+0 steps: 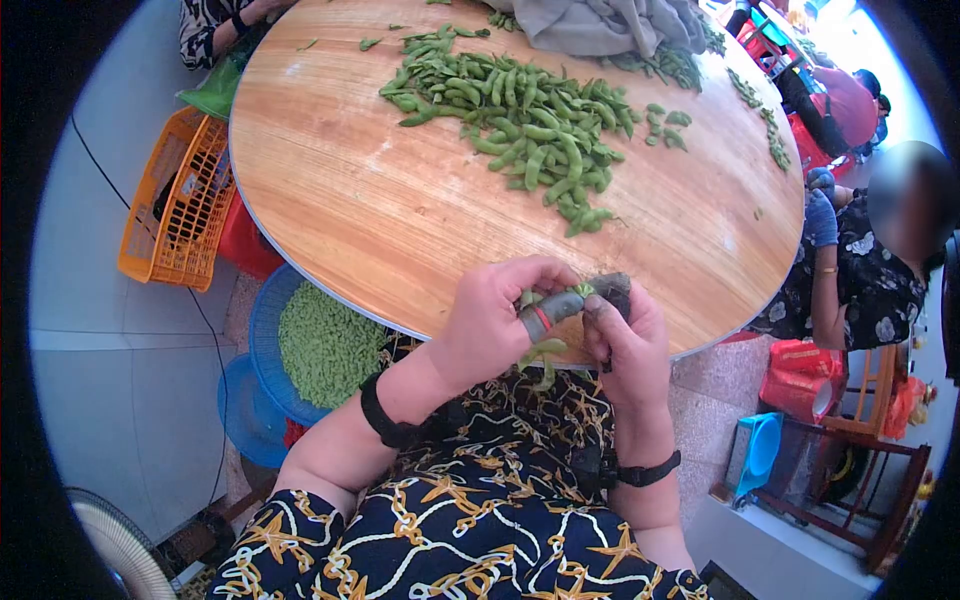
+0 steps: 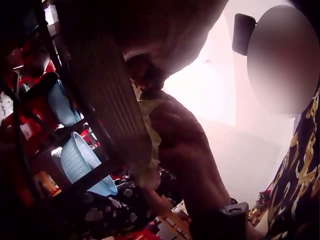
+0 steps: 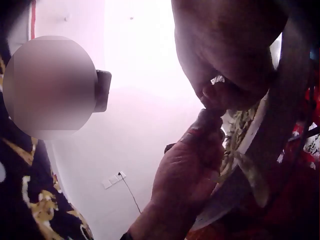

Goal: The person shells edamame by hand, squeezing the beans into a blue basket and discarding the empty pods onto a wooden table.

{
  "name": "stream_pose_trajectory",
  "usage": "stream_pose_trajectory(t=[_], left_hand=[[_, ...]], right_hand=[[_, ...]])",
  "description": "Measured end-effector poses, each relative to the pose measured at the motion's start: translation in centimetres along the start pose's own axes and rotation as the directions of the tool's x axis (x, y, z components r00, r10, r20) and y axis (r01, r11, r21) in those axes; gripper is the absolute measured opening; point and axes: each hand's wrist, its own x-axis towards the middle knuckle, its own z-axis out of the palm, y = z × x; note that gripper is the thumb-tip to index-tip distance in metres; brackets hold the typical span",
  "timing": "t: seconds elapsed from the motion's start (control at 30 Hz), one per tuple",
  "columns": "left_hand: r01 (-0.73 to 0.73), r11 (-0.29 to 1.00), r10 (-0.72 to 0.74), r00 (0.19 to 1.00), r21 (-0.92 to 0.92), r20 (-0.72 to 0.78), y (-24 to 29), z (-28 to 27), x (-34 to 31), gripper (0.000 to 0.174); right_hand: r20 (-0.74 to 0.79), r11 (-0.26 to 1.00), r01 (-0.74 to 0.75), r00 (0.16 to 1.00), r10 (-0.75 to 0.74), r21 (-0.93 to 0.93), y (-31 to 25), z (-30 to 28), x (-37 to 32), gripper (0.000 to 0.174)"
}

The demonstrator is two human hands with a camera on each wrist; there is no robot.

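Note:
Over the near table edge, my left hand (image 1: 485, 315) grips a few green soybean pods (image 1: 545, 350), which dangle below its fingers. Dark covers wrap some fingertips, and the left thumb's cover carries a red band. My right hand (image 1: 637, 345) meets it fingertip to fingertip, pinching a small green pod (image 1: 585, 289) between the two hands. Much of that pod is hidden by the fingers. From below, the right wrist view catches a pod (image 3: 254, 181) hanging beside the left hand (image 3: 180, 170). A large pile of pods (image 1: 520, 110) lies farther back on the round wooden table (image 1: 340, 190).
Left of my lap, a blue basket (image 1: 262, 345) holds shelled green beans (image 1: 330, 340). An orange crate (image 1: 180, 200) stands beyond it. Grey cloth (image 1: 600, 25) lies at the table's far side. A gloved person (image 1: 870, 270) sits at the right, near red bags (image 1: 800, 375).

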Motion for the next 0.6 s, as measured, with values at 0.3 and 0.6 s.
stream_pose_trajectory(t=[0.3,0.6], left_hand=[[0.362,0.653,-0.248,0.932,-0.666,0.263,-1.4,-1.3,0.4,0.011],[0.300,0.478,-0.361,0.924,-0.826,0.126,-0.8,-1.9,0.4,0.021]], right_hand=[[-0.019,0.991,0.086,0.996,-0.089,-0.098,0.2,0.1,0.1,0.004],[0.068,0.298,0.106,0.988,-0.135,-0.949,-3.7,0.5,2.5,0.028]])
